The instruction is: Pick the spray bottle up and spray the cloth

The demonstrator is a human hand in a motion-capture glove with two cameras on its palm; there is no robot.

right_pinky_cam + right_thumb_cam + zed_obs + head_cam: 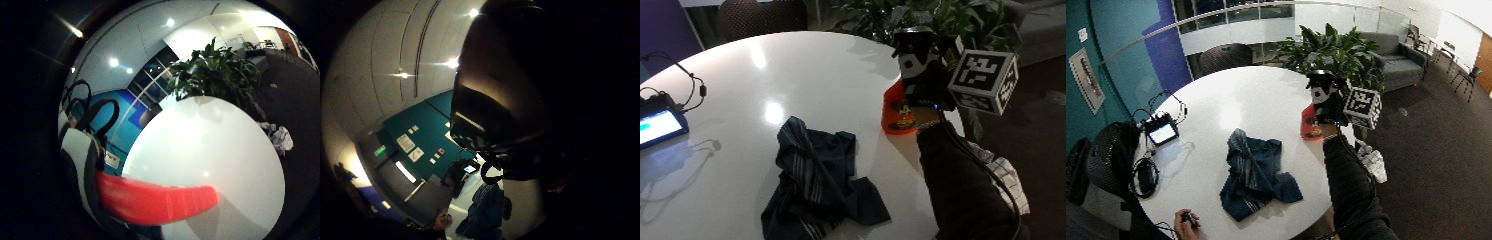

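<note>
One gloved right hand (923, 82) wraps the upper part of an orange-red spray bottle (898, 112) near the edge of the round white table (773, 70), fingers curled round its neck and head. Whether the bottle's base touches the tabletop or sits just above it cannot be told. Bottle body carries a small yellow and dark label; the text on it is too small to read. In the little-finger palm view a red curved part of the bottle (155, 200) runs across the white tabletop (210, 155). The thumb-side palm view is mostly blocked by a dark shape close to the lens.

Dark blue cloth (816, 180) with pale stripes lies crumpled on the table, apart from the bottle and nearer the person. A small device with a lit screen (656, 127) and black cables sits at the opposite edge. A leafy plant (939, 20) stands behind the table. A bare hand (1186, 222) rests at the table's near rim.
</note>
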